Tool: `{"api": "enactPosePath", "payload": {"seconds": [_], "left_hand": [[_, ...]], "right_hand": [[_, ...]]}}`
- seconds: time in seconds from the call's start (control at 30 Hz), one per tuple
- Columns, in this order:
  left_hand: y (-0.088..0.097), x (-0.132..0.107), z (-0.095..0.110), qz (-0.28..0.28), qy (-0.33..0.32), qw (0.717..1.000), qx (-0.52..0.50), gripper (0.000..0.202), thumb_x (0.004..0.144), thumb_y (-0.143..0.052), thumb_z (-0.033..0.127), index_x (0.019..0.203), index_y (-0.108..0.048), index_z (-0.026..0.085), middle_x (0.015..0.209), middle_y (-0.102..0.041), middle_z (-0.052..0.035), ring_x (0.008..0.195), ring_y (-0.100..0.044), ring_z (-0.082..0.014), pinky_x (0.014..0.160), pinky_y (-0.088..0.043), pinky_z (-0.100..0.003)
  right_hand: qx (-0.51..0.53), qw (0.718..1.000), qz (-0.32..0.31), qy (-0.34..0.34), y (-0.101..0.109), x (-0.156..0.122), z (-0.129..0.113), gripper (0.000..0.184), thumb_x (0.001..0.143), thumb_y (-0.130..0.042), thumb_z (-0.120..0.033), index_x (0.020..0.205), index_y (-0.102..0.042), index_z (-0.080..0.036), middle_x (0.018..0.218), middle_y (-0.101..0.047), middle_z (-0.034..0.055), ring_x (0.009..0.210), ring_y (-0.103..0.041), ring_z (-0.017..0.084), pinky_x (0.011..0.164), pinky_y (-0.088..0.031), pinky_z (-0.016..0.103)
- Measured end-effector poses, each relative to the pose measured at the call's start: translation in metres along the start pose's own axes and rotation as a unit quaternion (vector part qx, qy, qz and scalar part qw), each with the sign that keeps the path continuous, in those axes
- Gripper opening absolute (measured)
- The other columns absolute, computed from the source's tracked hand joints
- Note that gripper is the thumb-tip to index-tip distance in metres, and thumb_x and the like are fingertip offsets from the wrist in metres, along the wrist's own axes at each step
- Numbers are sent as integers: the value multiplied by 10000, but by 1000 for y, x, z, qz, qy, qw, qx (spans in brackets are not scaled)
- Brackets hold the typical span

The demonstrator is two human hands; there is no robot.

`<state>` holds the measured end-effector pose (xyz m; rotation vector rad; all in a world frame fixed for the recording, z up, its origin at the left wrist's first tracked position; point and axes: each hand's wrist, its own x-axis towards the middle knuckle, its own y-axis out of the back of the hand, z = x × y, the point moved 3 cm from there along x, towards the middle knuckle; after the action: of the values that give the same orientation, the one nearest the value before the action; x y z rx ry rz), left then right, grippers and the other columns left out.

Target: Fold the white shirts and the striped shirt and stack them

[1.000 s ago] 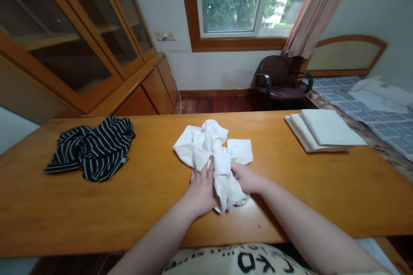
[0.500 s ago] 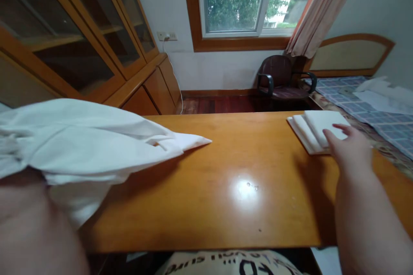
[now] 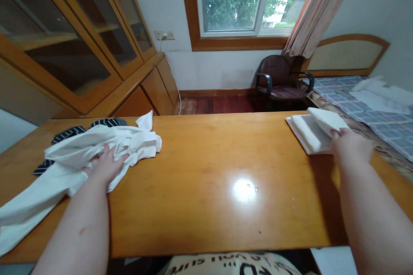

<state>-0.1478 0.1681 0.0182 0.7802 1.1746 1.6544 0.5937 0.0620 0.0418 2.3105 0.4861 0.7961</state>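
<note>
A crumpled white garment [image 3: 77,150] lies at the left of the table, with one long, sleeve-like part reaching toward the near left edge. My left hand [image 3: 108,165] rests on it, fingers spread over the folds. Dark cloth with white stripes [image 3: 108,122] shows from behind and beneath the garment. At the right, several layers of folded white cloth [image 3: 306,135] lie stacked. My right hand [image 3: 351,144] pinches the near corner of the top cloth [image 3: 329,119], which is partly raised from the layer below. Its other fingers are curled and partly hidden.
The wooden table [image 3: 200,172] spans the view, its near edge close to my body. A glass-door cabinet [image 3: 74,51] stands at the left. Beyond the table is a dark armchair [image 3: 279,75]; a bed [image 3: 342,86] with checked bedding is at the right.
The white garment, held up in the air at the left before, now lies on the table under my left hand, uncovering the striped cloth. My right hand has closed on the top folded cloth and raised it.
</note>
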Motion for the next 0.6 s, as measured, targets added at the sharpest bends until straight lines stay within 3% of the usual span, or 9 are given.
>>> {"api": "enactPosePath", "payload": {"seconds": [0.1,0.17,0.23,0.27,0.33,0.4,0.47,0.5,0.6], "left_hand": [[7,-4,0,20,8,1000,11,642,724,-607,560,1219,-516,161,1474,-343,-167,1320,-231,-509,937,-177,-765],[14,-18,20,93,-7,996,5,610,755,-584,529,1211,-524,129,1402,-421,-201,1307,-265,-496,929,-222,-749],[11,-42,56,188,-72,979,-33,532,798,-554,455,1199,-532,106,1323,-488,-206,1282,-348,-424,993,-241,-680],[2,-57,79,201,-131,968,-76,487,806,-549,409,1181,-542,100,1289,-515,-199,1273,-382,-373,1037,-267,-602],[-29,-88,125,130,-248,945,-168,403,842,-503,372,1160,-558,132,1271,-535,-163,1272,-415,-292,1084,-288,-485],[-66,-118,164,-7,-305,922,-236,417,882,-448,372,1239,-516,169,1349,-484,-136,1290,-412,-242,1100,-292,-437],[-98,-142,189,-105,-334,897,-269,486,879,-455,365,1329,-448,182,1428,-406,-134,1337,-356,-246,1105,-293,-433],[-109,-150,197,-132,-344,886,-283,497,867,-473,343,1338,-446,187,1422,-416,-131,1332,-362,-251,1103,-297,-435],[-127,-159,205,-158,-356,869,-306,498,832,-530,315,1318,-486,219,1400,-453,-102,1307,-391,-258,1098,-308,-433]], "right_hand": [[5,999,21,26,30,-10,-35,301,779,-523,-504,587,-545,-274,650,-580,129,838,-601,370,749,-402,566],[131,991,26,28,36,-26,-62,317,771,-538,-543,779,-639,-243,777,-642,131,817,-620,342,725,-440,537],[330,943,-41,12,21,-50,-88,382,764,-571,-534,969,-635,-218,976,-670,125,859,-639,303,743,-474,489],[416,906,-81,-12,6,-65,-100,380,755,-580,-519,965,-625,-205,1008,-671,123,874,-644,292,739,-490,463],[500,836,-220,-44,-34,-103,-122,393,776,-533,-533,953,-611,-191,1046,-672,121,920,-644,278,761,-508,427],[478,812,-328,-69,-73,-147,-134,423,803,-482,-557,954,-605,-181,996,-689,119,899,-649,272,760,-519,416],[406,819,-399,-67,-103,-187,-135,468,821,-448,-575,970,-607,-161,973,-695,134,917,-642,286,793,-515,436],[368,836,-404,-47,-111,-201,-134,477,813,-476,-571,1003,-604,-152,1009,-687,141,955,-630,292,837,-500,447],[297,876,-375,67,-116,-224,-129,582,816,-511,-539,1251,-502,-153,1270,-568,160,1179,-520,286,1013,-385,466]]}}
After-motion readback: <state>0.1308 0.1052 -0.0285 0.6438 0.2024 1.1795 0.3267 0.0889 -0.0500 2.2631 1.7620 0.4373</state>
